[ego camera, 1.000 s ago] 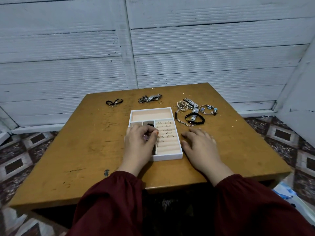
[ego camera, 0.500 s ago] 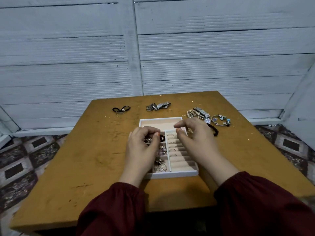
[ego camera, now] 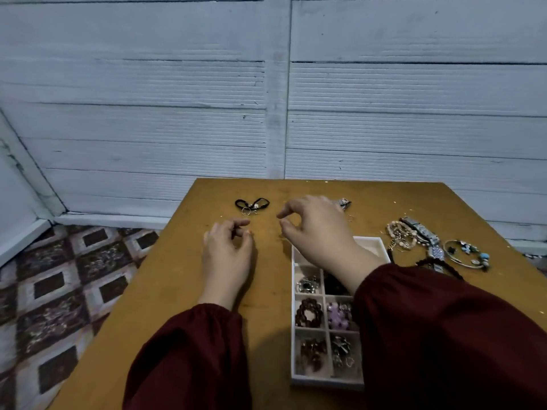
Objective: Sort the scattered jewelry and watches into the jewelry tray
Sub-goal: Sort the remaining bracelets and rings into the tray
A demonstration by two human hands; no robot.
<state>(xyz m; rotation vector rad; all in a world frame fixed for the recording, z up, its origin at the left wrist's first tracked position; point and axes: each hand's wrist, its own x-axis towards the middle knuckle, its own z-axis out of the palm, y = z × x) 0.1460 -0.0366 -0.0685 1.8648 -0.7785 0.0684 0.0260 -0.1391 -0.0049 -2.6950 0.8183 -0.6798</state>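
Observation:
The white jewelry tray (ego camera: pixel 297 380) lies on the wooden table (ego camera: pixel 183 291), its small compartments holding several pieces; my right sleeve hides its right half. My right hand (ego camera: pixel 316 232) hovers past the tray's far left corner, thumb and forefinger apart, holding nothing. My left hand (ego camera: pixel 228 255) rests on the table left of it, fingers loosely curled, nothing visible in them. A black cord bracelet (ego camera: pixel 252 204) with a small ring lies just beyond both hands. A silver watch (ego camera: pixel 344 202) peeks out behind my right hand.
Right of the tray lie gold chains (ego camera: pixel 399 235), another silver watch (ego camera: pixel 421 230), a black bracelet (ego camera: pixel 444 266) and a bangle with blue charms (ego camera: pixel 467 254). A white panelled wall stands behind the table. Patterned floor shows at the left.
Both hands have left the tray and moved to the far left, toward the black cord bracelet. The view has swung left and closer, so the tray now sits at the lower right.

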